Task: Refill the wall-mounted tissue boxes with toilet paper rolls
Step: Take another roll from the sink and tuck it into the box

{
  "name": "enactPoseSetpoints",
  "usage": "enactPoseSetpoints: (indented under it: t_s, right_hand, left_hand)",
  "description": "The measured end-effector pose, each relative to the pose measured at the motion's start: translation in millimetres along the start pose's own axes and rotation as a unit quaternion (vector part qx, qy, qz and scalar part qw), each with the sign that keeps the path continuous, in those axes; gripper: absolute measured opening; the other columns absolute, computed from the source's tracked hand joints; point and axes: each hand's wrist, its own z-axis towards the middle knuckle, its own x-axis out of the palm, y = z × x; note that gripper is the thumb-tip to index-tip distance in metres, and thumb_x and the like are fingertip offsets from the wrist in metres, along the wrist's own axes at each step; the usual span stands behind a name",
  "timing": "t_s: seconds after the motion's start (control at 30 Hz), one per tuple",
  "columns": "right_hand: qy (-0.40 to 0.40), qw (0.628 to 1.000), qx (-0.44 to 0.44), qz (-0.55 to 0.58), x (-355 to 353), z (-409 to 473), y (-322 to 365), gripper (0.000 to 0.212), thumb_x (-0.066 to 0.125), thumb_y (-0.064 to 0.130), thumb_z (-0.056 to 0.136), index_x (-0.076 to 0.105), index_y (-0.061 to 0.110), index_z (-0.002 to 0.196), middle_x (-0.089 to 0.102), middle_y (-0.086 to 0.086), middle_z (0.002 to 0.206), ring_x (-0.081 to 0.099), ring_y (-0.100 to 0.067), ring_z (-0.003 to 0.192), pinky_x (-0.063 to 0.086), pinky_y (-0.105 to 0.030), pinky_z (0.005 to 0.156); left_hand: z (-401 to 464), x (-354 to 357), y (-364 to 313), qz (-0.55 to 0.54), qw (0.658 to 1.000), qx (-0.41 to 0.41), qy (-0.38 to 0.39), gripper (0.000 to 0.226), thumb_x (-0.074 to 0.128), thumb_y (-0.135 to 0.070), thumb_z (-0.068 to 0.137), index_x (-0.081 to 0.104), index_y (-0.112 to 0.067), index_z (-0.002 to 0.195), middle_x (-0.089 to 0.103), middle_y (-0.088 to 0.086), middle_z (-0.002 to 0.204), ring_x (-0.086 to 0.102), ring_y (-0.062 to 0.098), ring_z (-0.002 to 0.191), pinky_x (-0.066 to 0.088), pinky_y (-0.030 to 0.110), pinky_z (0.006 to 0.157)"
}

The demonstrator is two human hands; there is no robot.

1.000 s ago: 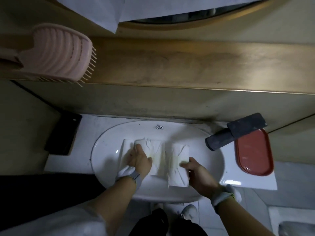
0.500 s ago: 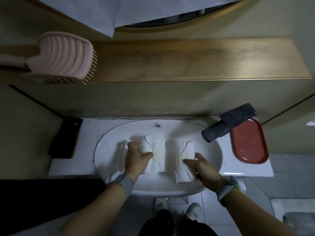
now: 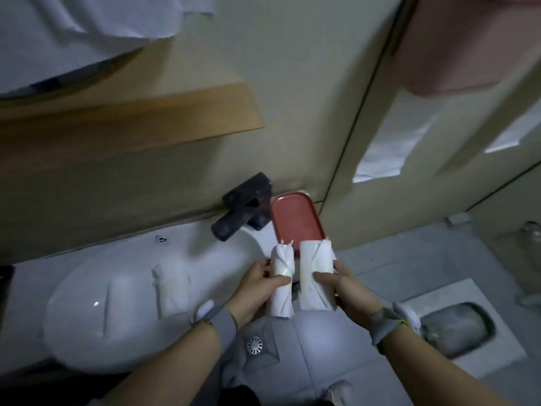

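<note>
My left hand (image 3: pixel 259 284) grips a white wrapped toilet paper roll (image 3: pixel 282 259), held upright over the floor to the right of the sink. My right hand (image 3: pixel 344 285) grips a second, thicker wrapped roll (image 3: pixel 316 259) right beside it; the two rolls almost touch. A third wrapped roll (image 3: pixel 172 284) lies in the white sink basin (image 3: pixel 87 317). On the wall at the upper right hangs a pink tissue box (image 3: pixel 468 45), blurred, with white paper (image 3: pixel 386 148) hanging below it.
A black faucet (image 3: pixel 243 206) and a red tray (image 3: pixel 295 221) sit on the sink's right rim. A wooden shelf (image 3: pixel 131 118) runs above the basin. A squat toilet (image 3: pixel 456 329) is set in the grey floor at the right, with a floor drain (image 3: pixel 254 344) below my hands.
Both hands lifted one roll each out of the sink and carried them right, past the basin's edge. My view swung right, bringing the wall box and squat toilet into sight.
</note>
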Motion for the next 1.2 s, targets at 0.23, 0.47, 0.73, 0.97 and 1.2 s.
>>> enactPoseSetpoints:
  t_s: [0.23, 0.47, 0.73, 0.97, 1.2]
  right_hand:
    - [-0.074, 0.992, -0.067, 0.08, -182, -29, 30, 0.035, 0.066, 0.014, 0.089, 0.058, 0.013, 0.123, 0.07, -0.014, 0.116, 0.07, -0.03, 0.101, 0.056, -0.036, 0.073]
    - [-0.133, 0.973, -0.158, 0.107, -322, -68, 95, 0.032, 0.065, 0.015, 0.09, 0.057, 0.01, 0.121, 0.066, -0.018, 0.12, 0.067, -0.035, 0.107, 0.052, -0.049, 0.09]
    - [-0.165, 0.937, -0.284, 0.123, -438, -89, 220, 0.032, 0.061, 0.008, 0.091, 0.055, 0.005, 0.123, 0.065, -0.021, 0.122, 0.066, -0.036, 0.107, 0.053, -0.046, 0.088]
    - [-0.155, 0.91, -0.38, 0.052, -511, -95, 347, 0.049, 0.067, 0.017, 0.079, 0.056, 0.009, 0.126, 0.067, -0.015, 0.122, 0.065, -0.034, 0.111, 0.053, -0.044, 0.089]
    - [-0.108, 0.884, -0.452, -0.037, -551, -87, 468, 0.048, 0.067, 0.015, 0.08, 0.056, 0.01, 0.126, 0.066, -0.016, 0.122, 0.066, -0.032, 0.108, 0.056, -0.034, 0.078]
  left_hand:
    - [12, 187, -61, 0.068, 0.992, 0.088, 0.059, 0.063, 0.079, -0.018, 0.068, 0.051, -0.02, 0.125, 0.065, -0.002, 0.109, 0.065, 0.012, 0.096, 0.054, 0.027, 0.082]
    - [19, 309, -149, 0.124, 0.969, 0.181, 0.111, 0.071, 0.081, -0.018, 0.066, 0.05, -0.015, 0.13, 0.061, 0.003, 0.109, 0.062, 0.012, 0.088, 0.052, 0.022, 0.068]
    - [39, 415, -281, 0.141, 0.915, 0.348, 0.148, 0.077, 0.081, -0.04, 0.052, 0.054, -0.028, 0.123, 0.06, 0.001, 0.115, 0.065, 0.0, 0.092, 0.058, 0.028, 0.085]
    - [67, 496, -387, 0.03, 0.877, 0.441, 0.189, 0.063, 0.076, -0.015, 0.072, 0.051, -0.018, 0.13, 0.064, -0.004, 0.114, 0.066, -0.009, 0.088, 0.053, 0.013, 0.072]
    - [95, 527, -478, -0.025, 0.849, 0.505, 0.151, 0.073, 0.073, -0.021, 0.068, 0.047, -0.018, 0.136, 0.063, 0.001, 0.116, 0.068, -0.003, 0.089, 0.055, 0.016, 0.073]
